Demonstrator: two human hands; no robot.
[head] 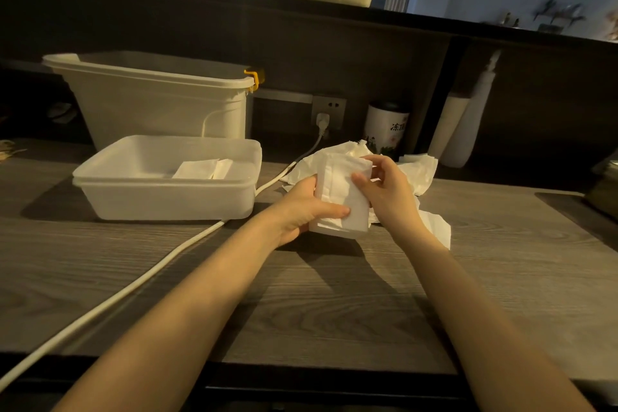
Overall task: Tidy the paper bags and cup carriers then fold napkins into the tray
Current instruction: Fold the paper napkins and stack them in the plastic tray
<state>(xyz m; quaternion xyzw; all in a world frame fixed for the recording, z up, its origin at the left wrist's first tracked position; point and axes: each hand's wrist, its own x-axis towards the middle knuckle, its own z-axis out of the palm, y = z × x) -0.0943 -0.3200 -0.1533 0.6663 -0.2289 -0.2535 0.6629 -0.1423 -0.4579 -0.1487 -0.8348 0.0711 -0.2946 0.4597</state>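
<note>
While both the left hand (306, 207) and right hand (384, 191) grip a seemingly half-folded napkin (341, 197), folding is underway; next it needs placing into the tray (167, 201).

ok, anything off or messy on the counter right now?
Mostly the loose napkins: a crumpled, unfolded heap behind both hands, which hold a folded napkin. A white cable also trails diagonally across the countertop past the tray. Nothing looks spilled or damaged.
</note>
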